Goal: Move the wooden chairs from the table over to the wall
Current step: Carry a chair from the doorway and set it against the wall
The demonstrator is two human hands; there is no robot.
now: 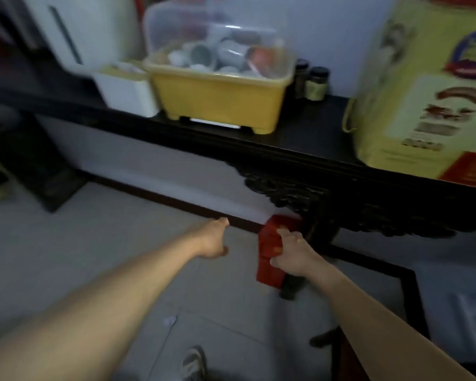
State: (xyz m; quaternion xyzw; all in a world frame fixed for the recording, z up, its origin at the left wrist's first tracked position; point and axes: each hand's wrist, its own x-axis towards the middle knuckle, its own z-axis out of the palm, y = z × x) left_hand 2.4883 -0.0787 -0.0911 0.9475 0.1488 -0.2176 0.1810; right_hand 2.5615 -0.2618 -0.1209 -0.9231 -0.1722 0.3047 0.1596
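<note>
Blurrily, right hand gripping red box below dark table; left hand loosely curled, holding nothing, over pale tiles.

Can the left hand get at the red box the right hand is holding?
Probably yes. The left hand hangs open just beside the red box, with only bare floor between them. The right hand grips the box's far side, leaving the near face free.

The right hand grips a red box-like object beside the dark carved wooden tabletop; the left hand hangs loosely curled.
</note>
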